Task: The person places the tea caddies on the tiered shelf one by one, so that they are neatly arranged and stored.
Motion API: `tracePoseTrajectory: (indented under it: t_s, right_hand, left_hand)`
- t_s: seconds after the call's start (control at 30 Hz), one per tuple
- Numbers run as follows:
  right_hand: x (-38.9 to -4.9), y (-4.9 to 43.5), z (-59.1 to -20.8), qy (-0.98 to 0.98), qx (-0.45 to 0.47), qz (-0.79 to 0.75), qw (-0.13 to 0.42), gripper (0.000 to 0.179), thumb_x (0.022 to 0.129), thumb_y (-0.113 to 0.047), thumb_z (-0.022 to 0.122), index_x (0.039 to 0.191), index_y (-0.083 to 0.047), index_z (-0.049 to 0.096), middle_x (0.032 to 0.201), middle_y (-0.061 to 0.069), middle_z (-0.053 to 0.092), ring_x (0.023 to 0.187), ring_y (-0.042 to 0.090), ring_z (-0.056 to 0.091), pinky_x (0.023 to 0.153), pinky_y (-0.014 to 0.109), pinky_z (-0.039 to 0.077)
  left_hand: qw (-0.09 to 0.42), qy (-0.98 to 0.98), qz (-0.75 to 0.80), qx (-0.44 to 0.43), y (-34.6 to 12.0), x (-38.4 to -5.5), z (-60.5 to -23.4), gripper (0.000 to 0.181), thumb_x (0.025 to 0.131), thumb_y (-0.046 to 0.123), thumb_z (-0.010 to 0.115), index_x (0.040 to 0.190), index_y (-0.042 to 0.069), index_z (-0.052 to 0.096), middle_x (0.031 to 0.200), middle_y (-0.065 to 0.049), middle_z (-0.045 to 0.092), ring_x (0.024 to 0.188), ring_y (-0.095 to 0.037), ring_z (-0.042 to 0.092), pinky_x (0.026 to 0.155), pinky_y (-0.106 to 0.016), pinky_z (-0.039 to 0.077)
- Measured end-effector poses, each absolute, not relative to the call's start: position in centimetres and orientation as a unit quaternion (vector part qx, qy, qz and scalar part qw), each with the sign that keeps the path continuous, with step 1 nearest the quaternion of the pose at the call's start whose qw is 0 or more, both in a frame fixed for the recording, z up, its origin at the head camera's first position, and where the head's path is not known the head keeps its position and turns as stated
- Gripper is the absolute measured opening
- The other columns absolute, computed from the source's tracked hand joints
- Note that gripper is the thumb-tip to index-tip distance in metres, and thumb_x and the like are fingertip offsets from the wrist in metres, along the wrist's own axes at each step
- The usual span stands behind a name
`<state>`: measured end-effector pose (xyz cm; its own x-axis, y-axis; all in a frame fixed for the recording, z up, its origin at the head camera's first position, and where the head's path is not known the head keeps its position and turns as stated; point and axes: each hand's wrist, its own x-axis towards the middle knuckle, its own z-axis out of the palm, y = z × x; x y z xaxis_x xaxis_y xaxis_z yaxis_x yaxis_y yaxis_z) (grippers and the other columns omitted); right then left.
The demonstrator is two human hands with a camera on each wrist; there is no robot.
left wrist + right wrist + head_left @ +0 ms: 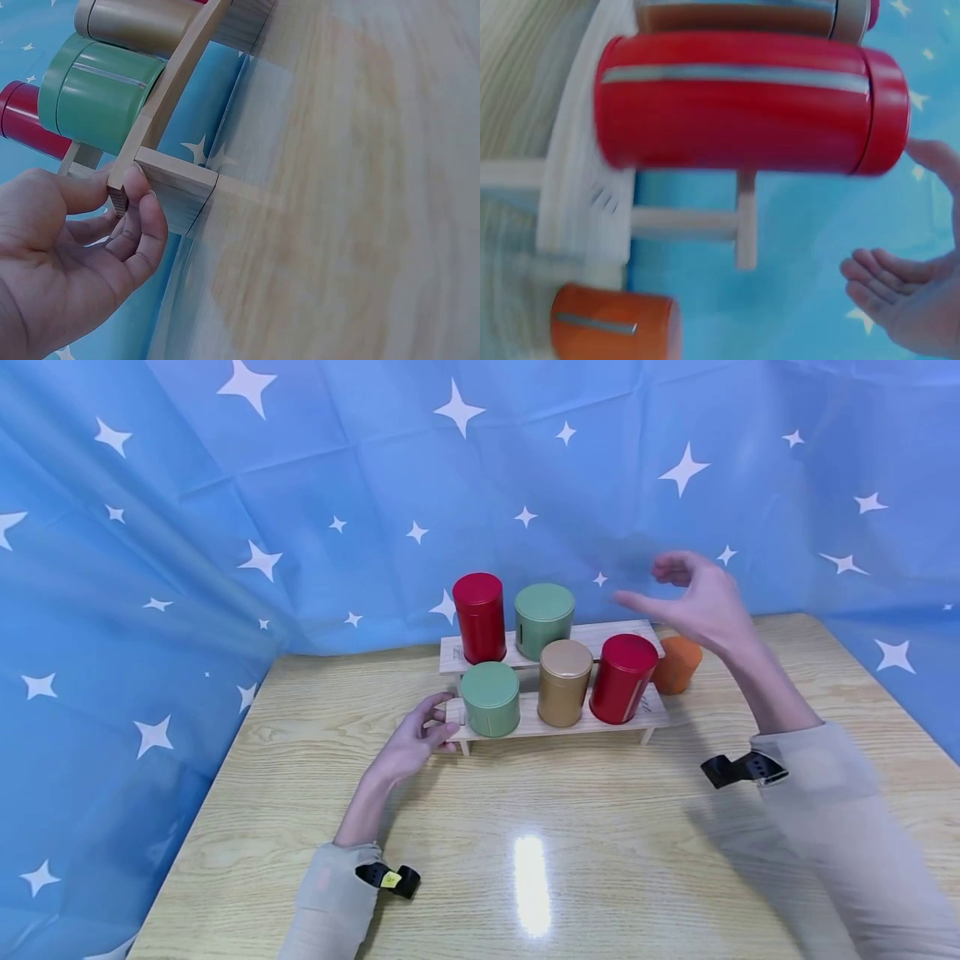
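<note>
A two-step wooden rack [525, 725] stands on the table. My left hand [414, 739] pinches the left end of its lower board between thumb and fingers, as the left wrist view [90, 247] also shows. On the lower board are a green canister [491, 700], a gold canister [564, 685] and a red canister [622, 681]. The upper board bears another red canister [481, 620] and a wider green canister [543, 622]. Above the rack's right end hovers my right hand [701, 602], thumb and fingers spread apart, holding nothing. Below it an orange canister [677, 665] stands beside the rack.
A light wood-grain table [600, 860] carries the rack near its back edge. Behind and to the left hangs a blue cloth [375, 468] with white stars. Dark bands [742, 770] with small devices are on both sleeves.
</note>
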<state>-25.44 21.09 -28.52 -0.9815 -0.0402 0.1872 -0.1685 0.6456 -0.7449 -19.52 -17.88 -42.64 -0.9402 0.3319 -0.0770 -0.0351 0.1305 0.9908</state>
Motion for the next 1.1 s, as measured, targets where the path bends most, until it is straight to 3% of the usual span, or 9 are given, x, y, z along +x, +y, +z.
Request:
tracePoseTrajectory:
  t_s: [0.63, 1.1]
  right_hand:
    - [-24.7, 28.2, -33.2, -0.924, 0.021, 0.378, 0.053, 0.091, 0.088, -0.054, 0.073, 0.149, 0.005, 0.039, 0.143, 0.029, 0.048, 0.13, 0.048, 0.044, 0.103, 0.068, 0.041]
    - [-24.9, 29.4, -36.9, -0.938, 0.036, 0.345, 0.019, 0.088, 0.089, -0.052, 0.074, 0.14, 0.012, 0.042, 0.136, 0.033, 0.049, 0.126, 0.05, 0.043, 0.1, 0.064, 0.043]
  left_hand:
    - [0.141, 0.736, 0.654, 0.1, -17.8, -19.5, -42.6, 0.054, 0.103, -0.002, 0.052, 0.153, -0.001, 0.031, 0.112, -0.016, 0.044, 0.085, -0.018, 0.06, 0.086, -0.032, 0.063]
    - [0.139, 0.739, 0.652, 0.099, -17.8, -19.5, -42.6, 0.055, 0.103, -0.002, 0.053, 0.153, -0.002, 0.032, 0.113, -0.017, 0.045, 0.086, -0.018, 0.06, 0.086, -0.033, 0.063]
